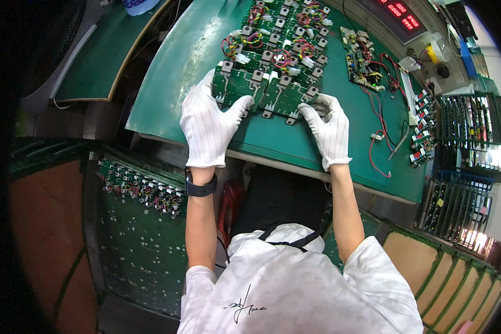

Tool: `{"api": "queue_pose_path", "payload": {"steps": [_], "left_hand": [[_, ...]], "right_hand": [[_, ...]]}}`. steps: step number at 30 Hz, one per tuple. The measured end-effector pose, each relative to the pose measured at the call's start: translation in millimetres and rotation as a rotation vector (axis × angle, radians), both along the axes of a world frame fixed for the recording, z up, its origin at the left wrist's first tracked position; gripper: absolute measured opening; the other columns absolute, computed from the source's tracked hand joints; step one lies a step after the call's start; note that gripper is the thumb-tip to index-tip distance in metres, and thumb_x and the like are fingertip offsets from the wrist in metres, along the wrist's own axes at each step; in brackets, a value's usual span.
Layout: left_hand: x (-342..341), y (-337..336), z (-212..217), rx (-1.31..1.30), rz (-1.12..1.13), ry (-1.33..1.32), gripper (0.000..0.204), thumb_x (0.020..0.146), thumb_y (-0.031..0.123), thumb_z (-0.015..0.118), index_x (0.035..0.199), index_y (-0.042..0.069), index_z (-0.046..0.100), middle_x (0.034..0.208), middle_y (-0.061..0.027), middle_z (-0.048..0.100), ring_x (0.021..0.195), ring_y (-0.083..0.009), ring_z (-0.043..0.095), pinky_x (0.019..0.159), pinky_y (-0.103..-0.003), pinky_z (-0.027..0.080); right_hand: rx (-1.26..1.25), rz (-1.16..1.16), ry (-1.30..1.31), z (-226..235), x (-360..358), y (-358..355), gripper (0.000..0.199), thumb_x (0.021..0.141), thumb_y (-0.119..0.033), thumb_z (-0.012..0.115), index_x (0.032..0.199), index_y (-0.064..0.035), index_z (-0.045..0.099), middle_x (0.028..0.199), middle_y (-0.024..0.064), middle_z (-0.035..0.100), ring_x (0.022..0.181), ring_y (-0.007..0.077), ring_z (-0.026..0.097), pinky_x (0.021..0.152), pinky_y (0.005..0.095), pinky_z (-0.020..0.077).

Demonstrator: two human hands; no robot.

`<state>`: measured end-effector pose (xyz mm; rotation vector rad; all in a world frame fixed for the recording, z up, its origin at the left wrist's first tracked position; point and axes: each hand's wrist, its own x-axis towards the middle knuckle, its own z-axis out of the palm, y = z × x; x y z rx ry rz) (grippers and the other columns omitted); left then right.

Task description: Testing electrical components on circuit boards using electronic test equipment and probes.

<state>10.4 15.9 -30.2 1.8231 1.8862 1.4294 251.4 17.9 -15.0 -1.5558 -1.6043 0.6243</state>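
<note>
Green tabletop [195, 61] carries a big block of green circuit boards [273, 50] w/ coloured wires, running from the near edge toward the far edge. Left hand [209, 125], white glove, grips the near-left board [234, 83] — fingers over its left side, thumb on the near edge. Right hand [329, 128] pinches the near-right board [286, 97] at its right corner. Separate small board [362, 58] w/ red wires sits toward the right edge.

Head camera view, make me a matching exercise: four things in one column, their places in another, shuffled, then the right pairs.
1. left hand in white glove
2. right hand in white glove
3. black wristband
4. red-digit display

A. top right of the bench
B. left forearm
C. left end of the green circuit boards
D. right end of the boards

Pairs: 1-C, 2-D, 3-B, 4-A
</note>
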Motion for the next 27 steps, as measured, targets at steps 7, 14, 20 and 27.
{"api": "queue_pose_path", "payload": {"steps": [7,14,20,27], "left_hand": [[2.2,-1.4,1.4,-0.149,0.027,-0.026,0.069,0.076,0.038,0.089,0.130,0.004,0.064,0.109,-0.0190,0.072,0.101,-0.0388,0.067,0.091,-0.046,0.052],[6.0,1.9,1.4,-0.175,0.118,-0.060,0.059,0.087,0.042,0.081,0.123,-0.001,0.066,0.100,-0.0194,0.072,0.091,-0.0390,0.068,0.085,-0.045,0.054],[6.5,5.8,0.3,-0.148,0.173,-0.001,0.056,0.088,0.043,0.081,0.119,-0.001,0.067,0.095,-0.0194,0.072,0.085,-0.0376,0.069,0.079,-0.045,0.054],[10.5,0.2,5.0,-0.171,0.165,-0.047,0.062,0.085,0.044,0.083,0.123,-0.002,0.066,0.094,-0.0171,0.071,0.083,-0.0315,0.069,0.080,-0.043,0.054]], "right_hand": [[0.083,0.009,0.041,-11.9,1.2,0.3,0.032,0.088,-0.021,0.083,0.105,0.0014,0.068,0.091,0.0127,0.075,0.078,0.0166,0.071,0.073,0.0308,0.0560],[0.101,0.029,0.140,-17.6,5.1,2.1,0.027,0.090,-0.016,0.081,0.104,0.0023,0.068,0.089,0.0131,0.074,0.076,0.0165,0.070,0.072,0.0305,0.0562],[0.116,0.015,0.114,-17.6,4.4,2.6,0.028,0.089,-0.017,0.082,0.104,0.0024,0.068,0.090,0.0141,0.075,0.075,0.0182,0.070,0.072,0.0316,0.0566],[0.144,0.016,0.100,-22.2,5.5,3.2,0.029,0.089,-0.019,0.082,0.104,0.0015,0.068,0.090,0.0142,0.075,0.074,0.0200,0.070,0.071,0.0325,0.0566]]}}
